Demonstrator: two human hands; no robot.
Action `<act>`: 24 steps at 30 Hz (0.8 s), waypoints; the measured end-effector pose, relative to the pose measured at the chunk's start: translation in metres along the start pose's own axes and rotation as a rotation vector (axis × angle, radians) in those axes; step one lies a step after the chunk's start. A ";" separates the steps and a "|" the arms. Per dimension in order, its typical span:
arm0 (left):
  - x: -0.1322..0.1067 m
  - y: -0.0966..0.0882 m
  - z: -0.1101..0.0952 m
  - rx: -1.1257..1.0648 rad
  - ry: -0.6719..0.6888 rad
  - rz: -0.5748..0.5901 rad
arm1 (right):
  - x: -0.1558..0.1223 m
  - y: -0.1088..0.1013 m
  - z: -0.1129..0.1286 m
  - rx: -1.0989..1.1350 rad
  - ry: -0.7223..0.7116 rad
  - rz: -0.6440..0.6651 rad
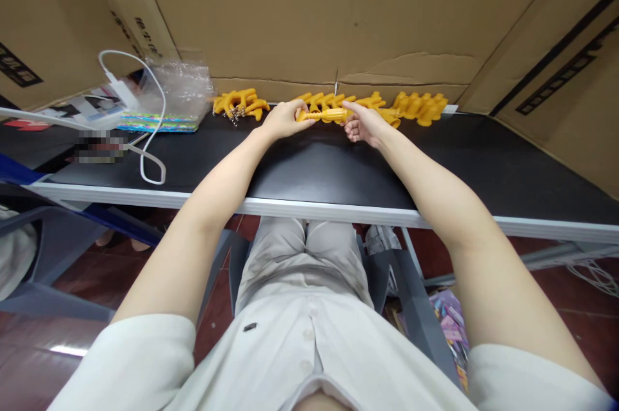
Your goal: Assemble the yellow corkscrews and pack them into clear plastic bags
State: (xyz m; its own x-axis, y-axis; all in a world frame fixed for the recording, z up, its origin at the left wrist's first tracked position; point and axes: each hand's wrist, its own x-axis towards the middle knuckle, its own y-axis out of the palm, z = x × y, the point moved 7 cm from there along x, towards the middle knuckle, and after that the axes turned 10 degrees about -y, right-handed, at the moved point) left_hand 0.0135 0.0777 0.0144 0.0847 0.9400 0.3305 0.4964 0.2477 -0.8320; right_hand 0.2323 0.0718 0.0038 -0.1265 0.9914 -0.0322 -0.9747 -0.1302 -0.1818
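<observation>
A long, slim yellow plastic piece [333,115] with a ridged, thicker right part is held level between both hands, just above the black tabletop. My left hand [286,119] is closed, pinching its narrow left end between thumb and fingers. At the ridged end, my right hand [366,123] has its thumb on top and its other fingers curled below. Behind the hands lies a row of yellow branch-shaped pieces [322,101], partly hidden by them. More yellow branched pieces [242,101] lie left of my left hand, with small silvery metal parts [235,115] in front.
Yellow knobbed pieces [420,106] stand at the right, against the cardboard wall [300,17]. A white cable [162,98] loops over the left side near a clear plastic bag [186,91] and colourful flat packs [159,123]. The table's metal edge [329,210] runs before my lap.
</observation>
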 end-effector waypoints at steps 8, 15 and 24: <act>0.003 0.001 0.002 -0.012 0.016 -0.017 | 0.001 0.000 0.000 0.021 -0.004 0.002; 0.001 0.000 0.001 -0.013 -0.002 -0.012 | 0.000 -0.001 0.000 0.024 0.000 -0.017; -0.004 -0.002 -0.006 0.035 -0.023 0.005 | 0.001 0.000 -0.002 0.063 -0.002 -0.032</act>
State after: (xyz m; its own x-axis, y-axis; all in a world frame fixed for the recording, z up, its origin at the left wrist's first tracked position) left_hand 0.0176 0.0718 0.0175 0.0672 0.9462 0.3166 0.4651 0.2511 -0.8489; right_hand 0.2329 0.0732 0.0020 -0.0952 0.9951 -0.0250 -0.9880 -0.0975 -0.1201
